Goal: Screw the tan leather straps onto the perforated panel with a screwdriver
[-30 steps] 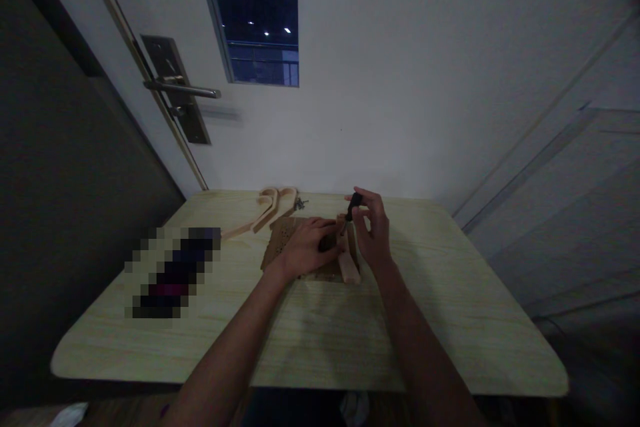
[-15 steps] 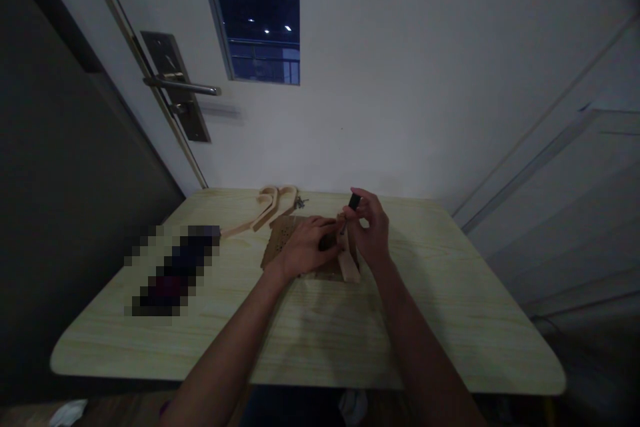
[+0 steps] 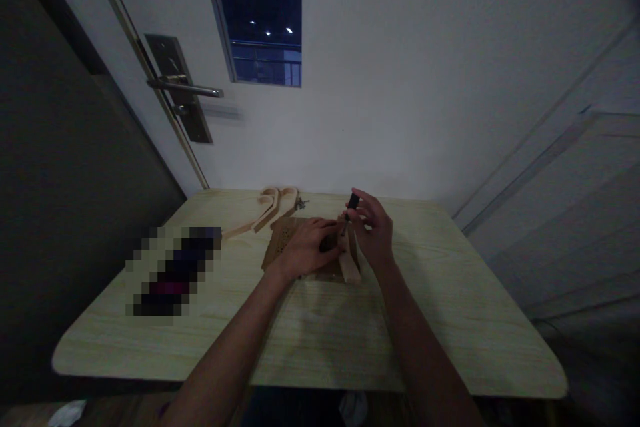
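Note:
My right hand point(image 3: 376, 230) pinches the black handle of a screwdriver point(image 3: 354, 201), which stands slightly tilted with its shaft pointing down at a pale wooden piece point(image 3: 351, 268). That piece lies on a brown cardboard sheet point(image 3: 280, 240) peppered with small holes. From the left, my left hand point(image 3: 313, 245) grips the wooden piece between thumb and fingers, close to the screwdriver's tip. Whether the tip sits on a screw is too small to make out.
Curved wooden pieces point(image 3: 270, 207) lie at the table's back left, beside a small heap of screws point(image 3: 303, 203). A pixelated dark object point(image 3: 175, 273) is on the left of the table point(image 3: 450, 333). Behind the table stands a white door with a metal handle point(image 3: 185, 88).
The fingers of my right hand have shifted around the screwdriver handle, and that hand sits slightly further right. My left hand and the wooden piece stay in place.

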`<state>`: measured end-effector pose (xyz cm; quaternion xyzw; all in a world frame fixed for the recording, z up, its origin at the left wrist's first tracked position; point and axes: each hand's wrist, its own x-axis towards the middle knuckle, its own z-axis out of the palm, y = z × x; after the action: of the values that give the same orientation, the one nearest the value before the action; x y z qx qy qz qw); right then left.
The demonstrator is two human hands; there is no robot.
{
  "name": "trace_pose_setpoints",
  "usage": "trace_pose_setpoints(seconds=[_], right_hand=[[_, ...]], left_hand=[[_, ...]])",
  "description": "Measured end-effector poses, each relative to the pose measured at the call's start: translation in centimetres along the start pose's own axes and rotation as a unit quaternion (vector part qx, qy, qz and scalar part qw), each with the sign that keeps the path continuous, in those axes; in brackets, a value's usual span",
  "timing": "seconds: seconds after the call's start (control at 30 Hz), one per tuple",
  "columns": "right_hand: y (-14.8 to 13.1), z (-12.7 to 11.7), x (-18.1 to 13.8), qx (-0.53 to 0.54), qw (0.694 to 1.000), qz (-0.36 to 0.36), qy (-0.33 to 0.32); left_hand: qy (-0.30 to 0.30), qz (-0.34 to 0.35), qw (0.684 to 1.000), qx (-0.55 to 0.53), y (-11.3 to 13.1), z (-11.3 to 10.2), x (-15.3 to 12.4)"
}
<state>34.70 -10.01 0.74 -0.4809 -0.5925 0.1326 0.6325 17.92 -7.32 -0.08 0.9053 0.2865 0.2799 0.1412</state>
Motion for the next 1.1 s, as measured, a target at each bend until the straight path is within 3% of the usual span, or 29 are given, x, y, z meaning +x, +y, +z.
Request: trace_pose_setpoints(seconds=[0.2, 0.53, 0.77, 1.1], right_hand=[[0.02, 0.13, 0.0, -0.047, 0.998, -0.042, 0.023], [-0.21, -0.56, -0.29, 0.031, 0.999, -0.006, -0.039], [-0.48, -0.55, -0.18, 0.033, 0.998, 0.011, -0.043], [-0.01, -0.26, 0.08, -0.027, 0.999, -0.013, 0.014]], left_hand=[[0.0, -0.001, 1.0, -0.004, 0.03, -0.09, 0.02], [0.003, 0.008, 1.0, -0.009, -0.12, 0.05, 0.06], [0.003, 0.002, 1.0, -0.014, -0.01, -0.02, -0.08], [-0.009, -0.015, 1.0, -0.002, -0.02, 0.04, -0.03]])
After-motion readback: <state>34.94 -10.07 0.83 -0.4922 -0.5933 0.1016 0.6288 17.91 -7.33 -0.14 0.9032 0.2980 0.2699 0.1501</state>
